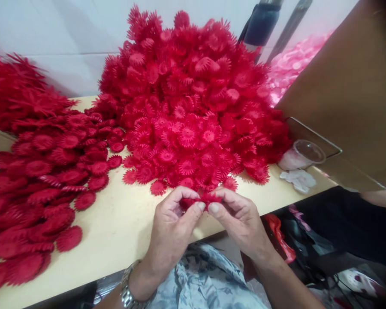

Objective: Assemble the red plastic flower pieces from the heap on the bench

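Observation:
Both my hands meet at the table's front edge, pinching a small red fabric flower piece [209, 198] between thumbs and fingers. My left hand [175, 229] wears a metal watch at the wrist and grips the piece's left side. From the right, my right hand [239, 219] holds it with thumb and forefinger, the two thumb tips almost touching. Most of the piece is hidden by my fingers. Just beyond my hands rises a large heap of red fringed flowers [186, 133]. To the left lies a pile of flat, round red petal discs [45, 171].
The pale yellow table [122, 214] stands against a white wall. At right are a clear plastic cup [304, 153], a crumpled white scrap [298, 180] and a brown cardboard panel [347, 73]. Behind stand a dark bottle [262, 25] and a pink petal heap [292, 64]. A red bag [279, 238] hangs below.

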`<state>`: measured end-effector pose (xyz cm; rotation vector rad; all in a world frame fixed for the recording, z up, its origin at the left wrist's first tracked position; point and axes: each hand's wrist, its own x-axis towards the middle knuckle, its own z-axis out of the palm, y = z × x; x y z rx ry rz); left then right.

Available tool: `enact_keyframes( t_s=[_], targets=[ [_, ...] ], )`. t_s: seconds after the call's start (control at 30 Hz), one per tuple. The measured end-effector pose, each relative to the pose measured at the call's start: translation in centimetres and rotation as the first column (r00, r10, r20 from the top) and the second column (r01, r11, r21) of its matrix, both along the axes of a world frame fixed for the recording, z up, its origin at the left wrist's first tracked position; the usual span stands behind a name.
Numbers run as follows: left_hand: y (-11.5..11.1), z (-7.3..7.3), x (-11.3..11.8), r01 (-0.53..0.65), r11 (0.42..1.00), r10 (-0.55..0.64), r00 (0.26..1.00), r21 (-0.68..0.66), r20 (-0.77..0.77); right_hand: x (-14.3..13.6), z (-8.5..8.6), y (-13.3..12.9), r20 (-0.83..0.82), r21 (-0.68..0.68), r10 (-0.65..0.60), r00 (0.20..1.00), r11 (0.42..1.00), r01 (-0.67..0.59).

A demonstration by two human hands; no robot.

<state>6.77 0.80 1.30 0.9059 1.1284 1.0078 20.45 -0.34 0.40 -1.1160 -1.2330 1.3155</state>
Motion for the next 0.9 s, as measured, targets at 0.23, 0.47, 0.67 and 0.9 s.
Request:
enact_keyframes(
  t_s=[0.23,0.47,0.67,0.9],
  targets=[
    [0.1,1.0,-0.7,-0.015,1.000,0.015,0.993,0.000,0.118,0.3,-0.5,0.2,0.156,0.055,-0.164,0.974,0.986,0.157],
    [0.2,1.0,-1.0,0.143,0.989,-0.142,0.989,-0.038,0.030,0.2,-0.5,0.1,0.292,0.235,-0.151,0.944,0.969,0.083],
    [-0.1,0.7,-0.2,0.082,0.993,-0.073,0.992,-0.080,0.102,0.4,-0.4,0.1,0.348,0.301,-0.130,0.928,0.953,0.020],
    [0.1,0.9,-0.4,-0.158,0.978,0.182,0.965,-0.136,0.187,0.6,-1.2,0.1,-0.108,0.231,-0.285,0.952,0.925,0.303]
  ],
)
